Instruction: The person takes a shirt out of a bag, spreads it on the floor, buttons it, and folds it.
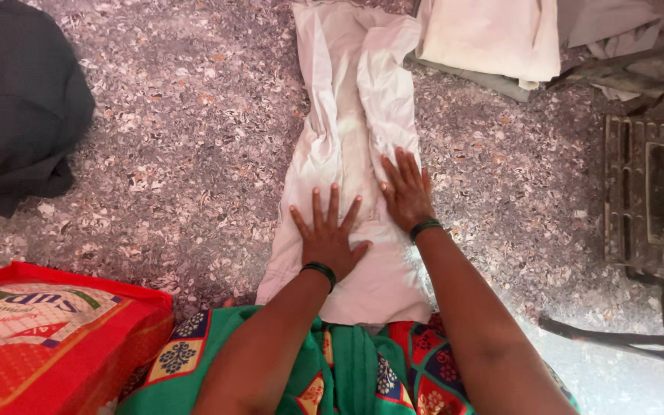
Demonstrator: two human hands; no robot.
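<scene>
A long white cloth [347, 115], folded lengthwise into a narrow strip, lies on the speckled stone floor [194, 138] in front of me. My left hand [328, 234] rests flat on its near part, fingers spread, holding nothing. Beside it, my right hand [406, 192] presses flat on the cloth's right edge, fingers apart. Both wrists wear a dark band. The cloth's near end is hidden under my green and red patterned garment [347, 369].
A dark grey folded cloth [17, 107] lies at the far left. A red woven sack [48, 338] sits at the near left. Cream and grey cloths [501, 38] are piled at the top right. A dark metal grate [651, 200] and metal frame [639, 338] stand at the right.
</scene>
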